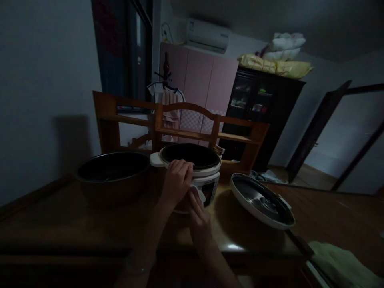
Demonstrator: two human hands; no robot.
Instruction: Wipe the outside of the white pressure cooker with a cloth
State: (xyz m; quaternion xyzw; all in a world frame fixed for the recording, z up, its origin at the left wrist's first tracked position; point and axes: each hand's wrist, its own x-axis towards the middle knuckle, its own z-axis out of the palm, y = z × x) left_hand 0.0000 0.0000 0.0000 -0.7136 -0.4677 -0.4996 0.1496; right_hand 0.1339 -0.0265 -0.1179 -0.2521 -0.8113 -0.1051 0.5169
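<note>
Left hand (179, 178) and right hand (199, 214) touch the cooker (207, 173); both hands' grip unclear; uneven pushing could tip it.

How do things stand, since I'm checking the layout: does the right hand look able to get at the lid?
Probably yes: the right hand is at the front of the cooker, and the lid lies to the right, with only tabletop visible between. It would likely have to leave the cooker first.
</note>
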